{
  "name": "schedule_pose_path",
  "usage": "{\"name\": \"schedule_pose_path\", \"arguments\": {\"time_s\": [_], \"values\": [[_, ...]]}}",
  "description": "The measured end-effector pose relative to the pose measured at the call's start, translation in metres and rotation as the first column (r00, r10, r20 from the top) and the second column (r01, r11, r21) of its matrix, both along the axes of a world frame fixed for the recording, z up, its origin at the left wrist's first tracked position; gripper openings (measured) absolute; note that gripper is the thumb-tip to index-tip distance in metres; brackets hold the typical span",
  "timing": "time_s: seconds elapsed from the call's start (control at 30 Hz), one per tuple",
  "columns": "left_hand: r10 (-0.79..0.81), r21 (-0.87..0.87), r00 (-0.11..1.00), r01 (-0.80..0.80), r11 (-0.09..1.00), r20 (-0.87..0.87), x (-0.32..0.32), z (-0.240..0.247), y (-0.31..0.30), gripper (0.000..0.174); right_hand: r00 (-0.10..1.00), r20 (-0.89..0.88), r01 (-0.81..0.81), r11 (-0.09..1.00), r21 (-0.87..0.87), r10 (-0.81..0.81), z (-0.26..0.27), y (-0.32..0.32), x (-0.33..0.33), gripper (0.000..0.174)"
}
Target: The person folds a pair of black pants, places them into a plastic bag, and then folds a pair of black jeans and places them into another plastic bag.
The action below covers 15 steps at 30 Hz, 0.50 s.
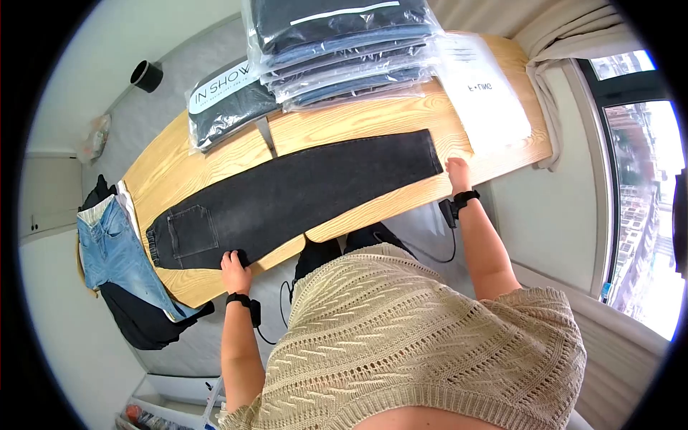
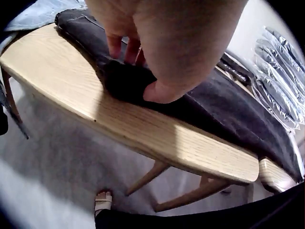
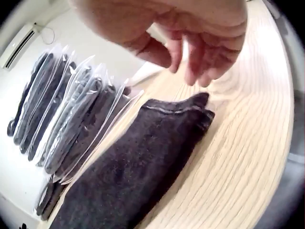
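Note:
A pair of black jeans [image 1: 308, 190], folded lengthwise, lies across the wooden table with its back pocket [image 1: 193, 231] facing up. At the jeans' near edge, beside the pocket, is my left hand [image 1: 235, 274]. Its fingers and thumb [image 2: 159, 93] grip a bunched bit of the dark cloth. Just past the leg hem [image 3: 176, 109] hovers my right hand [image 3: 190, 43], its fingers loosely bent and nothing between them. In the head view the right hand [image 1: 459, 174] is close beside the hem corner.
Bagged folded jeans [image 1: 351, 61] form a tall stack at the table's back, with another bagged garment [image 1: 229, 100] to its left. A white plastic bag [image 1: 484, 93] lies at the right. Blue jeans [image 1: 115, 240] hang over the left end. A dark strap [image 1: 266, 136] lies behind the black jeans.

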<state>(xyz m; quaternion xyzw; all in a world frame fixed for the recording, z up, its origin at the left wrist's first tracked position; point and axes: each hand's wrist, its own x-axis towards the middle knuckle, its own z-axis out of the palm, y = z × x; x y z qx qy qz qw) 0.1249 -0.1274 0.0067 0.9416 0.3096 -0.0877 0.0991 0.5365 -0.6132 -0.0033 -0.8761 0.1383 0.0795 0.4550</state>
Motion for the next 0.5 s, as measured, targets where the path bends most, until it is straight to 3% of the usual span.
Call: {"name": "schedule_pose_path", "arguments": {"time_s": [0.03, 0.13, 0.17, 0.2, 0.27, 0.3, 0.33, 0.4, 0.43, 0.5], "values": [[0.014, 0.014, 1.0, -0.014, 1.0, 0.001, -0.001, -0.002, -0.002, 0.049, 0.994, 0.025, -0.104, 0.993, 0.055, 0.102, -0.007, 0.001, 0.004, 0.037], [0.038, 0.065, 0.999, -0.039, 0.997, 0.014, -0.005, -0.011, -0.007, 0.049, 0.976, 0.022, -0.215, 0.976, -0.026, 0.215, 0.0, 0.026, 0.005, 0.043], [0.049, 0.101, 0.998, -0.051, 0.994, 0.026, -0.005, -0.012, -0.01, 0.049, 0.975, -0.04, -0.221, 0.958, -0.185, 0.218, -0.003, 0.027, 0.012, 0.054], [0.057, 0.102, 0.998, -0.059, 0.993, 0.026, -0.005, -0.012, -0.014, 0.049, 0.974, -0.04, -0.229, 0.956, -0.184, 0.225, -0.005, 0.027, 0.017, 0.054], [0.098, 0.157, 0.995, -0.1, 0.982, 0.023, -0.007, -0.014, -0.016, 0.049, 0.993, -0.089, -0.114, 0.89, -0.442, 0.083, -0.009, 0.035, 0.024, 0.065], [0.11, 0.163, 0.994, -0.112, 0.98, 0.02, -0.008, -0.016, -0.017, 0.049, 0.989, -0.131, -0.127, 0.876, -0.466, 0.074, -0.009, 0.039, 0.028, 0.072], [0.134, 0.186, 0.99, -0.138, 0.973, 0.034, -0.008, -0.019, -0.018, 0.048, 0.94, -0.334, -0.219, 0.878, -0.425, 0.073, -0.005, 0.038, 0.036, 0.071], [0.197, 0.227, 0.98, -0.196, 0.954, 0.02, -0.008, -0.015, -0.022, 0.042, 0.941, -0.322, -0.214, 0.917, -0.337, 0.101, -0.025, 0.034, 0.039, 0.069], [0.199, 0.236, 0.98, -0.194, 0.952, -0.001, -0.006, -0.013, -0.023, 0.038, 0.927, -0.336, -0.29, 0.891, -0.349, 0.17, -0.031, 0.03, 0.041, 0.069], [0.205, 0.262, 0.977, -0.184, 0.947, -0.057, -0.004, -0.011, -0.022, 0.03, 0.927, -0.267, -0.312, 0.936, -0.163, 0.263, -0.024, 0.028, 0.035, 0.069]]}}
